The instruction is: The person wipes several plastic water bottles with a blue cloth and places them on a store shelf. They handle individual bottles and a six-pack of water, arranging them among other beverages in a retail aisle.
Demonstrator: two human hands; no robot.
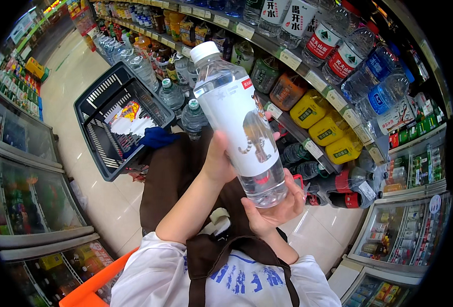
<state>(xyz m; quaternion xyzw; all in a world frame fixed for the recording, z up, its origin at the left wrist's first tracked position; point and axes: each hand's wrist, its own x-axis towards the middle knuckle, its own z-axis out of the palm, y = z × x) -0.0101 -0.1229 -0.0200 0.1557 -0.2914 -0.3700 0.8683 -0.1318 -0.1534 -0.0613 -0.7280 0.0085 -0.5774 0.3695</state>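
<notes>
A large clear water bottle (242, 125) with a white cap and a white label showing a tiger is tilted in front of me, cap toward the upper left. My left hand (221, 156) wraps around its lower left side, with most of the fingers hidden behind it. Cupped under its base and lower right side is my right hand (277, 204), thumb at the bottom edge and fingers curled up along the side. Just beyond the bottle, shelves (267, 46) hold rows of other drinks.
A dark shopping basket (124, 117) with a colourful packet inside sits on the left, a blue cloth (157, 137) at its rim. Large water jugs (193, 115) stand on the floor before the shelves. Glass-door fridges (32, 194) line the left; more coolers (400, 230) are at right.
</notes>
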